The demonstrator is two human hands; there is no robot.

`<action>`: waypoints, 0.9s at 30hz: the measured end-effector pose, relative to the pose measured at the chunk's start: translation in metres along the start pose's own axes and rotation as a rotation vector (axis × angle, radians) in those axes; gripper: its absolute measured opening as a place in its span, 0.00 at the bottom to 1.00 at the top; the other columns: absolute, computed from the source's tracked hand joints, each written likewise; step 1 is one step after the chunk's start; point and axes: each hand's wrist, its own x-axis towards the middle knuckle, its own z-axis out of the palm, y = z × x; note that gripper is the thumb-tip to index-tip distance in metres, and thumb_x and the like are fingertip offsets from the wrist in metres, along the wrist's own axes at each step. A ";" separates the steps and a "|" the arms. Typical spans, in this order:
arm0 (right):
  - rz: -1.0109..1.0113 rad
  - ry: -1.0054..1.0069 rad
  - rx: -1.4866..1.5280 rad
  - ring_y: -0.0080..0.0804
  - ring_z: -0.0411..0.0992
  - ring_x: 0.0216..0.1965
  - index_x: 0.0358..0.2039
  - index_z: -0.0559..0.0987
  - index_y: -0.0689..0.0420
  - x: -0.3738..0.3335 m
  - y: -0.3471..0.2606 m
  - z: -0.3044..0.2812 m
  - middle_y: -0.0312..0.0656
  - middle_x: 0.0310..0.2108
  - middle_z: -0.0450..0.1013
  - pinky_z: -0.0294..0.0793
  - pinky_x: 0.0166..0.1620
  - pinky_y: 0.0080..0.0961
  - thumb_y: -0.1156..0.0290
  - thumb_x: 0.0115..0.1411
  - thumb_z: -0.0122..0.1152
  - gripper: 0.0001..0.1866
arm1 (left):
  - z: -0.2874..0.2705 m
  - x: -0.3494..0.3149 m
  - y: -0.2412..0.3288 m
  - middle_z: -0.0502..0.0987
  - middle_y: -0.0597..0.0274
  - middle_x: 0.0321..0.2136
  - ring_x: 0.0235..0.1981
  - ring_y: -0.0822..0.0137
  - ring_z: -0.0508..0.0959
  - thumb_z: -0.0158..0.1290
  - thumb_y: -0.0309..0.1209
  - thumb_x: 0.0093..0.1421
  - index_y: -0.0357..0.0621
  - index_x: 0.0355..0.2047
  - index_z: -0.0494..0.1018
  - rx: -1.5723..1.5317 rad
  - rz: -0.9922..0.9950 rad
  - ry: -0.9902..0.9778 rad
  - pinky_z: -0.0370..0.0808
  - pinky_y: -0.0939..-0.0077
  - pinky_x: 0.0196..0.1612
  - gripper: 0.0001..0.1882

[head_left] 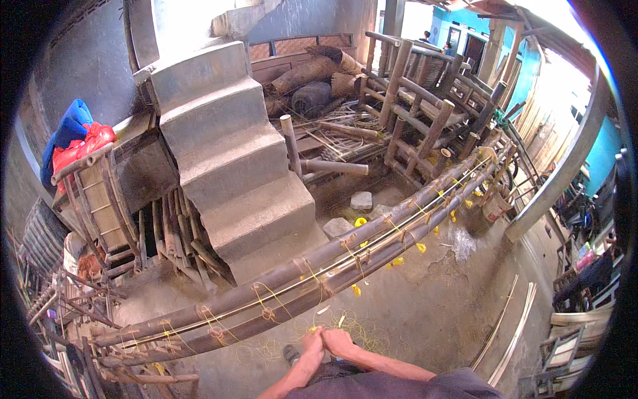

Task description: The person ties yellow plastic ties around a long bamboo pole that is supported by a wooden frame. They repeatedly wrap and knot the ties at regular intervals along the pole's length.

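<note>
My left hand [313, 342] and my right hand [338, 342] meet low in the middle, fingers closed and pressed together. A bit of yellow cord [314, 328] shows at the left fingertips. What the right fingers hold is hidden. Just beyond my hands, a loose tangle of thin yellow cord [364, 328] lies on the concrete floor. Past it, long dark bamboo poles [292, 300] run side by side from lower left to upper right. Yellow cord is looped around them at intervals, with small yellow bundles [357, 290] hanging beneath. Neither hand touches the poles.
Concrete stairs [232, 159] rise behind the poles. Bamboo frames [419, 113] stand at the back right, and a bamboo chair [100, 206] at the left carries red and blue bundles [80, 139]. Split bamboo strips [515, 332] lie on the floor at right, near a slanting post [565, 159].
</note>
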 end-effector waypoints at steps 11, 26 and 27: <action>0.152 0.190 1.021 0.33 0.74 0.25 0.29 0.76 0.61 0.012 0.046 0.001 0.49 0.25 0.74 0.71 0.29 0.31 0.68 0.57 0.51 0.10 | 0.017 -0.064 0.034 0.76 0.63 0.36 0.36 0.71 0.74 0.52 0.38 0.57 0.39 0.44 0.71 0.483 0.201 -0.262 0.72 0.76 0.38 0.18; -0.438 0.130 0.184 0.51 0.68 0.39 0.39 0.72 0.59 0.012 0.000 -0.098 0.52 0.35 0.70 0.67 0.42 0.39 0.70 0.57 0.46 0.11 | 0.038 -0.054 0.180 0.79 0.54 0.27 0.30 0.64 0.79 0.57 0.36 0.49 0.43 0.30 0.76 1.557 0.376 -0.688 0.75 0.70 0.31 0.11; -0.440 0.178 0.210 0.51 0.67 0.38 0.38 0.72 0.59 0.013 0.011 -0.098 0.52 0.34 0.70 0.67 0.41 0.39 0.70 0.58 0.46 0.10 | 0.032 -0.041 0.173 0.79 0.55 0.26 0.30 0.63 0.79 0.57 0.38 0.49 0.45 0.30 0.76 1.531 0.547 -0.581 0.75 0.69 0.32 0.12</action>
